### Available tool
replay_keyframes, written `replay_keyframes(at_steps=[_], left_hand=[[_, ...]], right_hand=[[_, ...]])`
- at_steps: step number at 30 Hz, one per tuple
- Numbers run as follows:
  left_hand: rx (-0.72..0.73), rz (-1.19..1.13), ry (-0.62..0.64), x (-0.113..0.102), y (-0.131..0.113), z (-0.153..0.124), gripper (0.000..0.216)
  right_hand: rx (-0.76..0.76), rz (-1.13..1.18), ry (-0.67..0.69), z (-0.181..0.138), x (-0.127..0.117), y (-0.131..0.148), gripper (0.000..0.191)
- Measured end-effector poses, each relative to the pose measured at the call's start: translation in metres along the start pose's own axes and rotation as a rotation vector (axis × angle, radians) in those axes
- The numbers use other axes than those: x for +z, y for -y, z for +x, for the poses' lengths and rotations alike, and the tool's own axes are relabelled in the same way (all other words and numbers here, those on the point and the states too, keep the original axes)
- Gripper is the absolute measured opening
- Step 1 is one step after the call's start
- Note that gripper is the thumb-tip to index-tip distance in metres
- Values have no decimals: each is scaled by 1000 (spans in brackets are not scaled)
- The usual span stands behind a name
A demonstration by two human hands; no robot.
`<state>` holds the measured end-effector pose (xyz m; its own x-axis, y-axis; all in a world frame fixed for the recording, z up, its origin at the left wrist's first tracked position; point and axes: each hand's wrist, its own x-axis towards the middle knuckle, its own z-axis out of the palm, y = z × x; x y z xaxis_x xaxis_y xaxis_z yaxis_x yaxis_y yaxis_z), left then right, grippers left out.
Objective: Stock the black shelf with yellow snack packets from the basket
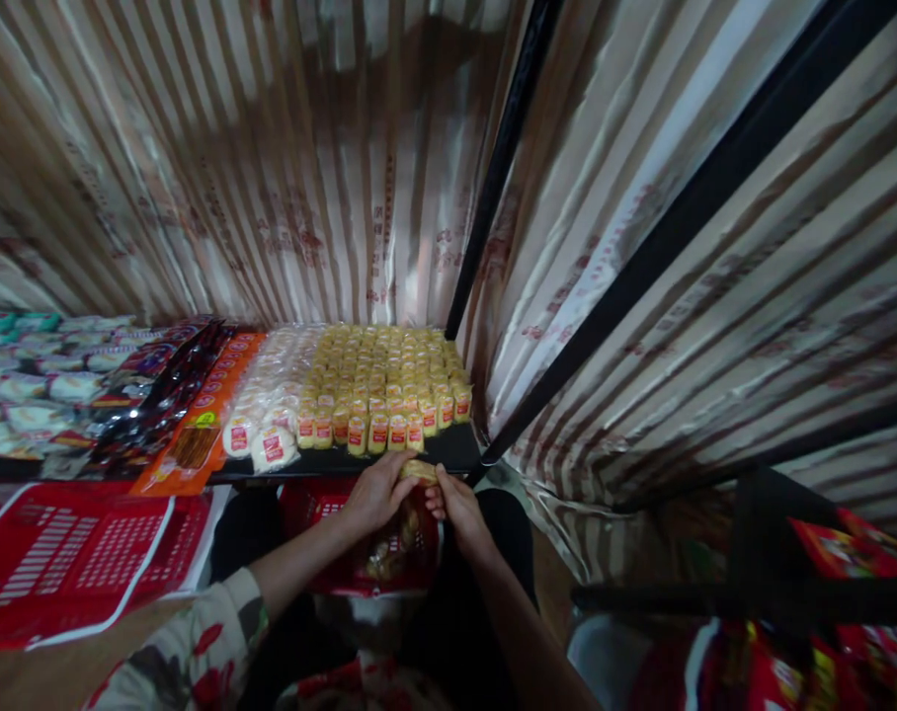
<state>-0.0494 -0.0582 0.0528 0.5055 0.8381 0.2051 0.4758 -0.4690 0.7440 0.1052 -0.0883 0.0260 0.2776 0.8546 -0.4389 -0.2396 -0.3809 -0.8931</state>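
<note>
A small yellow packaged snack (419, 471) is held between both hands, just in front of the shelf edge. My left hand (378, 497) has its fingers closed on the packet's left end. My right hand (455, 499) pinches its right end, fingers curled. Below them, a red plastic basket (322, 504) rests at my lap with several more packets (389, 558) in it, dim and partly hidden by the hands. Ahead on the black shelf (448, 449) stand close rows of matching yellow packets (381, 385) with red labels.
Left of the rows lie white round packets (271, 395), an orange packet strip (197, 434), dark shiny packets (144, 405) and pale packets (34, 385). Another red basket (85, 553) is lower left. Black poles (604, 316) cross before striped curtains. Red packets (849, 543) sit right.
</note>
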Motion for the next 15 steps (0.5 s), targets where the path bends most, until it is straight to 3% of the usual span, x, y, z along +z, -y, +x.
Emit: replay_keyframes(at_steps=[5,11,15], left_hand=[[-13,-67,-14,-2,-3,34,32],[-186,-318,77,7,3,60,40],[-281,-419,63,13,4,70,37]], right_hand=[[-52,18,-41,8,-4,0,53],[-75,103,-54,17,-11,-2,58],[-71,175,-61,20,-13,-2,54]])
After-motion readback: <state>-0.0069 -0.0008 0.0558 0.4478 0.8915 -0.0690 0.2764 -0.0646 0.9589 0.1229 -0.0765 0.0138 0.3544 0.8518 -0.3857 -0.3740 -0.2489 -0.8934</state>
